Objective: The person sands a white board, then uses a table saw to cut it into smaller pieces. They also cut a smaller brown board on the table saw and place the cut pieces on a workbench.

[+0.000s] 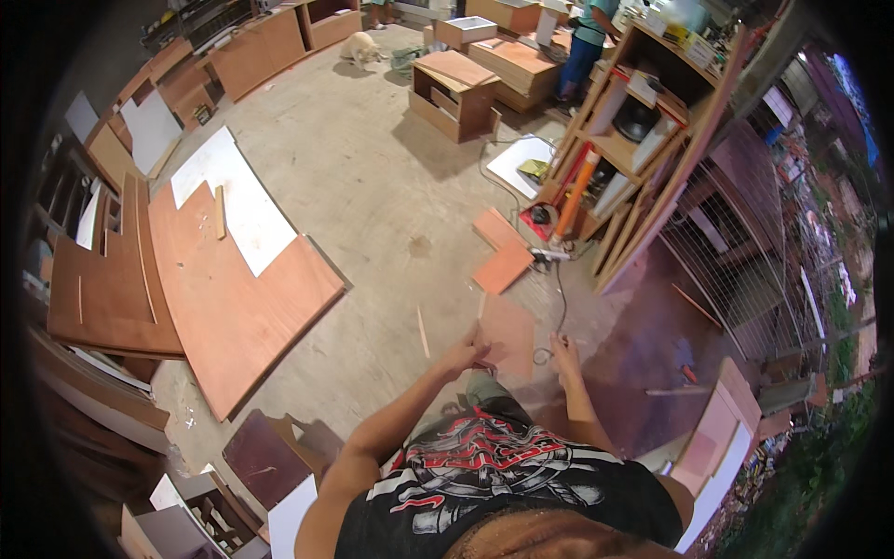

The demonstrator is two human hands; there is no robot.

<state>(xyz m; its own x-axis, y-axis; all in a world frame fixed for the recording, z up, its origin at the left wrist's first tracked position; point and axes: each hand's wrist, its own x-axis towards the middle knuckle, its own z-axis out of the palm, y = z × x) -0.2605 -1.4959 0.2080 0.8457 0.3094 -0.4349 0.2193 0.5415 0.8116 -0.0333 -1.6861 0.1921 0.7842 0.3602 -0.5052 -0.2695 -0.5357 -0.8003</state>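
My left hand is closed on the left edge of a small, pale reddish-brown wooden panel, in front of my legs. To the right of that panel, my right hand is closed around a dark cable. The cable runs away from me toward the shelf unit, and a small loop of it hangs beside my fingers. Just beyond the panel, two orange-brown boards lie overlapping on the floor.
A large wooden sheet with a white panel on it lies to the left. A tall shelf unit stands at the right, beside wire mesh. Farther off are a wooden cabinet, a dog and a person.
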